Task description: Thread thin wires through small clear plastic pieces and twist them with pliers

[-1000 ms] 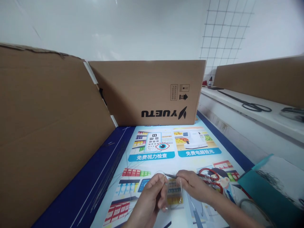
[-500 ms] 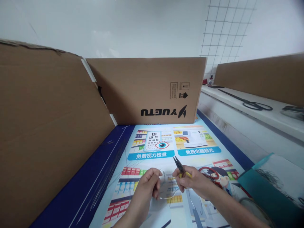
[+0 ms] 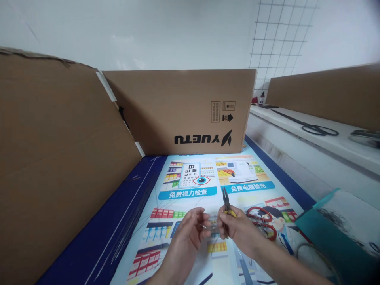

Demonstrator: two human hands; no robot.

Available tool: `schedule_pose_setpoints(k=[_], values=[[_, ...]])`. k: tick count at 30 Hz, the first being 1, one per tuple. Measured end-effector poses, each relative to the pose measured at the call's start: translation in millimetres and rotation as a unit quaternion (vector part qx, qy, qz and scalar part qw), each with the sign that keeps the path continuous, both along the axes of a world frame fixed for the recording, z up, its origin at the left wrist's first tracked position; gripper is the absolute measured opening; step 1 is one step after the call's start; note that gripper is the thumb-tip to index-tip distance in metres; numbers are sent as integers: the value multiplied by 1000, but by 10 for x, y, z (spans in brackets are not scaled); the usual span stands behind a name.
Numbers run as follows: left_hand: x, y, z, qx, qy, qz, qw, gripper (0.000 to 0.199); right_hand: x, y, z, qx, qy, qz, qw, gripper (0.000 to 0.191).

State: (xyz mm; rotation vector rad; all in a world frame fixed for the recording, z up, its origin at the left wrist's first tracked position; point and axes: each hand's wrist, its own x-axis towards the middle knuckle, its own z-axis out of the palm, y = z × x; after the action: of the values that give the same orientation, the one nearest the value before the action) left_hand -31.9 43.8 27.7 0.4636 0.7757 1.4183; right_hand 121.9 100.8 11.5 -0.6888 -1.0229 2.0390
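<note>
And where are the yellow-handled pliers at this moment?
The pliers are in the right hand, right of centre in the lower part of the head view, tips pointing up the picture, with the left hand to their left.

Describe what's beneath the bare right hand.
Around the right hand, a flat blue-edged printed sheet shows; a red-handled metal tool lies beside the wrist. Anything directly underneath is covered.

Slanting shadow across the cardboard panel [image 3: 184,113]

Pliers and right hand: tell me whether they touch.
Touching. The head view shows the right hand gripping the pliers, with no gap between them at the yellow part of the handles.
</note>
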Motion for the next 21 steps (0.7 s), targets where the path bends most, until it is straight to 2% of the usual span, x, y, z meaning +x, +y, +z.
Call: schedule_pose_setpoints(k=[3,7,13,16,19,21], values=[[106,-40,-9,7,2,-27,1000,16,-31,-25,-36,-22,16,-27,999,20],[198,-64,-94,24,61,-38,997,19,-94,-98,-35,-30,16,-39,999,23],[203,-43,-160,-31,140,-22,989,25,-153,-151,-28,-6,-71,-53,996,28],[184,-45,-136,-51,185,-27,981,25,-138,-141,-41,38,-124,-58,990,26],[144,-50,-102,-68,195,-37,978,24,-92,-111,-15,105,-176,-29,978,23],[100,-47,-72,-76,186,-35,979,22,-39,-67,25,193,-243,-12,951,20]])
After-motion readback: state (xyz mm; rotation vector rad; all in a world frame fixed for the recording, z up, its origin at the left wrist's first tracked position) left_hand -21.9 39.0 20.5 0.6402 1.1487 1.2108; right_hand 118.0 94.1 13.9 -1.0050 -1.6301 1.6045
